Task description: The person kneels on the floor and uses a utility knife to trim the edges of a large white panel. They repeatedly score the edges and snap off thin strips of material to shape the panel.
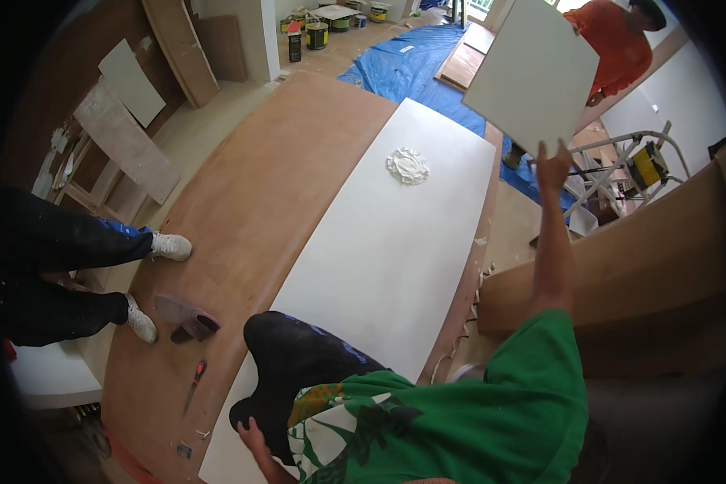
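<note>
My right hand [553, 165] is stretched out to the far right, fingers apart, at the lower edge of a white panel [532, 77]. Whether the fingertips touch it I cannot tell. A person in an orange top [617, 48] has both hands on the panel's right side and holds it tilted. On my bent knee rests my left hand [254, 436], its fingers spread and nothing in it. I kneel on a long white sheet [387, 250], where a round swirl of thick white paste [409, 166] sits toward the far end.
Beneath the white sheet lies a large brown board [242, 194], holding a red-handled tool [194, 385] and a dark brown object [187, 319]. Another person's white shoes [172, 247] stand at its left. A stepladder [621, 173], blue tarp [411, 60] and paint cans [317, 36] are farther off.
</note>
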Action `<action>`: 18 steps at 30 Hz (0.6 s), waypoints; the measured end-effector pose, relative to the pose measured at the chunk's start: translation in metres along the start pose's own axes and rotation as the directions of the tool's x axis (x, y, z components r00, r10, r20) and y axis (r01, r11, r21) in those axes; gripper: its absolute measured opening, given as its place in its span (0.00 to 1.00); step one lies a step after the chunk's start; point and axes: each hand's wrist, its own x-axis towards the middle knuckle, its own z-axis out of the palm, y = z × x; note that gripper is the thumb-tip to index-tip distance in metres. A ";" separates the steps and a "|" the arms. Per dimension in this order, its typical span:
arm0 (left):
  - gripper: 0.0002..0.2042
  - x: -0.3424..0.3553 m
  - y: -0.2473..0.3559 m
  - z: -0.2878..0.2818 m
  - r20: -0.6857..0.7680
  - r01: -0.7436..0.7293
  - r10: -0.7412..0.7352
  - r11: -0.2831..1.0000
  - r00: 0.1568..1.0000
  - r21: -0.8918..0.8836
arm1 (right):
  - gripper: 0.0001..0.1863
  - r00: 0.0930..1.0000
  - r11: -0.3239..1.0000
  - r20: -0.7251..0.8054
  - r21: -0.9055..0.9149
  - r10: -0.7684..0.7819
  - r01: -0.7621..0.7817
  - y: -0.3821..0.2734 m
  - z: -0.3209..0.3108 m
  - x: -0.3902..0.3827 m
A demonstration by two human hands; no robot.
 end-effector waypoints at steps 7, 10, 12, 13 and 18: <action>0.29 0.034 -0.005 -0.034 0.006 0.190 -0.196 0.940 0.981 -0.282 | 0.54 0.560 0.581 0.378 0.067 0.737 -0.811 0.112 0.020 0.044; 0.26 0.034 0.015 -0.033 0.116 0.154 -0.123 0.937 0.986 -0.312 | 0.49 0.452 0.409 0.655 0.231 0.605 -0.883 0.111 0.011 0.028; 0.25 0.028 0.036 -0.030 0.139 0.150 -0.108 0.926 0.984 -0.347 | 0.46 0.364 0.250 0.773 0.270 0.520 -0.930 0.093 -0.007 0.020; 0.25 0.025 0.048 -0.027 0.130 0.145 -0.105 0.926 0.986 -0.349 | 0.44 0.329 0.174 0.815 0.279 0.478 -0.944 0.079 -0.016 0.018; 0.26 0.021 0.110 -0.011 0.205 0.065 0.003 0.944 0.979 -0.325 | 0.29 0.532 0.049 0.831 0.532 0.165 -0.846 -0.013 -0.063 0.021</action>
